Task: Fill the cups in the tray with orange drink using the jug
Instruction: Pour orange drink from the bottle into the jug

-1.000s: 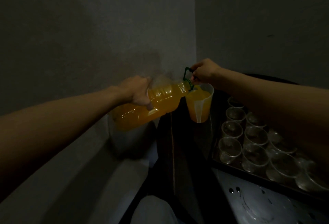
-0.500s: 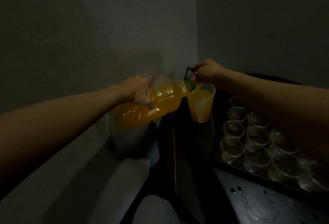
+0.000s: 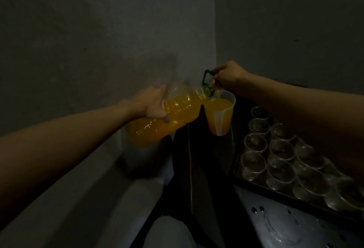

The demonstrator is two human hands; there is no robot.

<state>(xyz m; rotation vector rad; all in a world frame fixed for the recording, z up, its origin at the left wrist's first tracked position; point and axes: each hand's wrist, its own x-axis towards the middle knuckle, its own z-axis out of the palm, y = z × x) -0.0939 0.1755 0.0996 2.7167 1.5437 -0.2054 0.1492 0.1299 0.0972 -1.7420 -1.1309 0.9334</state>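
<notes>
In a dim corner, a left hand (image 3: pixel 155 106) wraps round the body of a tilted bottle (image 3: pixel 181 113) while the right hand (image 3: pixel 226 77) curls its fingers through its green carry handle (image 3: pixel 206 79). Orange drink runs into the jug (image 3: pixel 220 114) just left of the tray (image 3: pixel 275 196) on the dark desk (image 3: pixel 206 169). The right forearm hides several of the clear cups (image 3: pixel 256 143), and gloom blurs the jug's base.

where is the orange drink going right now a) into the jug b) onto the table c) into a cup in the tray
A: the tilted bottle has its mouth over the jug, which is partly full of orange drink; the cups in the tray look empty.
</notes>
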